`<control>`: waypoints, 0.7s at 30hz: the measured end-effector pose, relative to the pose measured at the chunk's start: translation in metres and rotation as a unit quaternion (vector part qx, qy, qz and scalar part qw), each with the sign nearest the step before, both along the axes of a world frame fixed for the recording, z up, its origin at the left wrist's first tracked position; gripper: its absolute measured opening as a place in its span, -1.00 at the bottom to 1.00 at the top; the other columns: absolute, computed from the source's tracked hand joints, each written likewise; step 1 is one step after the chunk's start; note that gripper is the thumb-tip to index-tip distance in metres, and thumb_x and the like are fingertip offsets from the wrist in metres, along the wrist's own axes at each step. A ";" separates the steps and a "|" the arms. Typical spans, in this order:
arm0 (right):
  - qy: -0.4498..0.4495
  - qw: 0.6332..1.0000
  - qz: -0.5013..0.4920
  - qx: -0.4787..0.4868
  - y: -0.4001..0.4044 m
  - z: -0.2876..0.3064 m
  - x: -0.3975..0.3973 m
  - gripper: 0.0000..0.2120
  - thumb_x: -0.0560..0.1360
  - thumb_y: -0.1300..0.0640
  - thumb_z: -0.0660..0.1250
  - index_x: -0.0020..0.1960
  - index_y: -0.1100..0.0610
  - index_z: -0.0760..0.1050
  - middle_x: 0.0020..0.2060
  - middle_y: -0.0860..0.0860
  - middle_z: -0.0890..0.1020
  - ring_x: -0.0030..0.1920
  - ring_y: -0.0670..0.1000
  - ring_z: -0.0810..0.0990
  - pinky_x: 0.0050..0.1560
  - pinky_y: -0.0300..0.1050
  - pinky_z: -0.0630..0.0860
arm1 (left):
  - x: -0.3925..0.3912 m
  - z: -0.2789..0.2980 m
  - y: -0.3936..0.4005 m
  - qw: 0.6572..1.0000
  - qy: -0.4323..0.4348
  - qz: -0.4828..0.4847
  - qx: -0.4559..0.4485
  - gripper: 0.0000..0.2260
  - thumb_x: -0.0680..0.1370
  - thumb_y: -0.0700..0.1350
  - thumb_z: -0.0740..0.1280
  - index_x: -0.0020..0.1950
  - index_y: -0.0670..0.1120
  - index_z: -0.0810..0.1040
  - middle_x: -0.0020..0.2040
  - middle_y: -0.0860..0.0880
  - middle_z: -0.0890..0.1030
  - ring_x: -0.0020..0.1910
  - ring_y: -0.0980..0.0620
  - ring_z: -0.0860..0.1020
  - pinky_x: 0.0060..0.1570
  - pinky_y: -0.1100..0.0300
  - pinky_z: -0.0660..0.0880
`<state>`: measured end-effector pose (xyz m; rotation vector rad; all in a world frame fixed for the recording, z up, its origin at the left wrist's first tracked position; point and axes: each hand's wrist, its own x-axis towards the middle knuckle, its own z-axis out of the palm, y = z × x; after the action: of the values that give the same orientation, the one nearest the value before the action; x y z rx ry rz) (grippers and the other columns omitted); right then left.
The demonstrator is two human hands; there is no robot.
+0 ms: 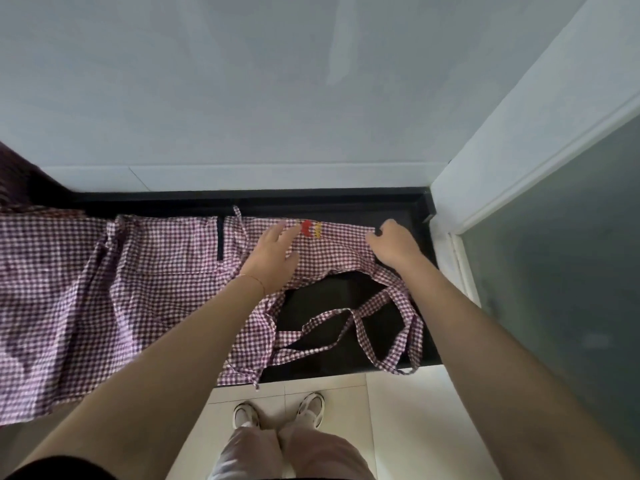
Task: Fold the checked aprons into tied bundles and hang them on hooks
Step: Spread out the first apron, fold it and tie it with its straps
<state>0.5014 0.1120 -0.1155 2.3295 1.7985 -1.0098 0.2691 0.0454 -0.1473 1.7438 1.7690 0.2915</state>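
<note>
A purple-and-white checked apron (145, 271) lies spread flat along a black counter (332, 199), its bib end toward the right. A small red and yellow motif (310, 228) marks the bib. My left hand (273, 258) lies flat on the bib with fingers spread. My right hand (394, 244) curls over the bib's top right corner and grips the cloth. The neck loop and ties (381, 327) trail in loops over the counter's front right part. No hooks are in view.
A white wall (277, 81) rises behind the counter. At the right stands a white frame with a frosted glass panel (561, 254). Dark checked cloth (17, 178) sits at the far left. Pale floor tiles (398, 410) and my shoes (277, 410) are below.
</note>
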 end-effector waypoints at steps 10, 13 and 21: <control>-0.058 0.992 -0.116 -0.001 0.002 -0.028 -0.018 -0.78 0.60 0.09 0.29 0.18 0.17 0.52 0.15 0.14 0.61 0.14 0.19 0.58 0.26 0.14 0.48 | -0.061 -0.020 -0.039 0.977 0.148 0.155 -0.013 -0.39 0.60 0.20 0.21 0.59 0.05 0.13 0.60 -0.11 0.12 0.57 -0.16 0.07 0.51 -0.25 0.07; -0.118 0.974 -0.119 0.154 0.018 -0.008 -0.005 -0.72 0.58 0.25 0.25 0.29 0.21 0.38 0.15 0.19 0.60 0.14 0.23 0.58 0.18 0.15 0.49 | -0.064 -0.024 -0.039 0.976 0.178 0.094 -0.086 -0.02 0.37 0.48 0.31 0.61 0.12 -0.06 0.63 -0.09 -0.03 0.59 -0.17 -0.04 0.50 -0.28 0.02; -0.019 0.941 0.239 0.239 -0.020 -0.041 -0.057 -0.38 0.53 -0.11 0.36 0.49 0.11 0.28 0.39 0.12 0.44 0.41 0.15 0.39 0.38 0.14 0.39 | -0.048 -0.032 -0.023 0.955 0.244 0.033 -0.165 0.26 0.19 0.60 0.31 0.58 0.10 -0.36 0.57 -0.24 -0.35 0.55 -0.29 -0.31 0.46 -0.38 -0.12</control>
<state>0.4441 0.0918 -0.1569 1.9042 2.6418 -0.4950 0.2214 0.0224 -0.1797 1.5980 2.0735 -0.4278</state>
